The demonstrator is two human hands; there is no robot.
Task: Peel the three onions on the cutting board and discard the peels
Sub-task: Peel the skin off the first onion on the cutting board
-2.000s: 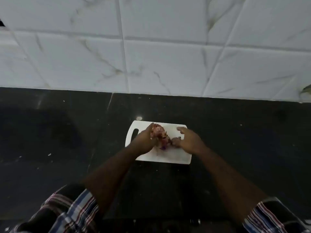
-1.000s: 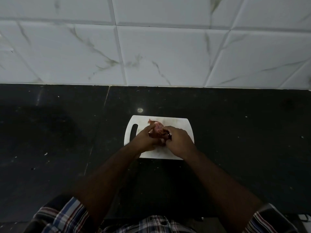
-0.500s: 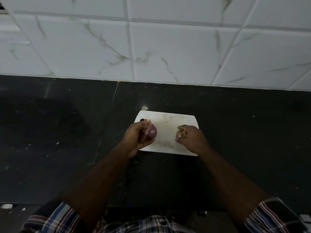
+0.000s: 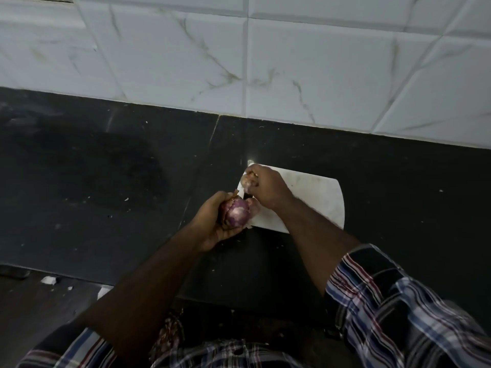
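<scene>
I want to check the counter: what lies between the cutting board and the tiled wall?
In the head view, only bare black countertop lies between the cutting board and the tiled wall.

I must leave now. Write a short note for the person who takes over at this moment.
Left hand grips a purple onion, mostly peeled, at the cutting board's left edge.
Right hand is curled over the board's left end, seemingly holding peel scraps; unclear.
Done: this onion looks nearly bare.
Left: discard the peels. No other onions are visible, so check for them.
</scene>
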